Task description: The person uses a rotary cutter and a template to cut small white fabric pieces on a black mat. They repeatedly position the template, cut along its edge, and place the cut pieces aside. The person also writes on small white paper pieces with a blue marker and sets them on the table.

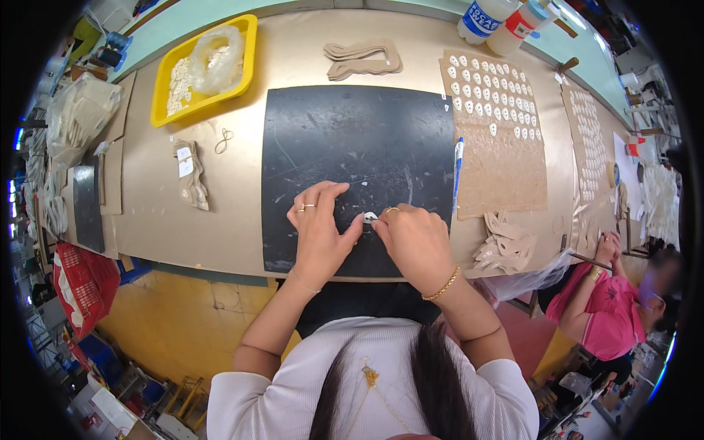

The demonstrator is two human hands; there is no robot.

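Both my hands pinch one small white piece between left hand and right hand; beyond the right, a cardboard sheet looks roughly half-filled with white pieces.

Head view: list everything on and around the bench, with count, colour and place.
black mat: one, black, bench centre
small white piece: one, pinched between both hands over the mat
yellow tray: one, far left, holding white pieces and a clear bag
cardboard sheet: one, brown, right of mat, rows of small white pieces on its far half
tan cut-outs: small stack, beyond the mat
tan shapes: pile, near right edge
plastic bottles: two, white, far right
red basket: one, lower left
co-worker: one, pink top, right
left hand: on the mat, rings
right hand: ring, gold bracelet
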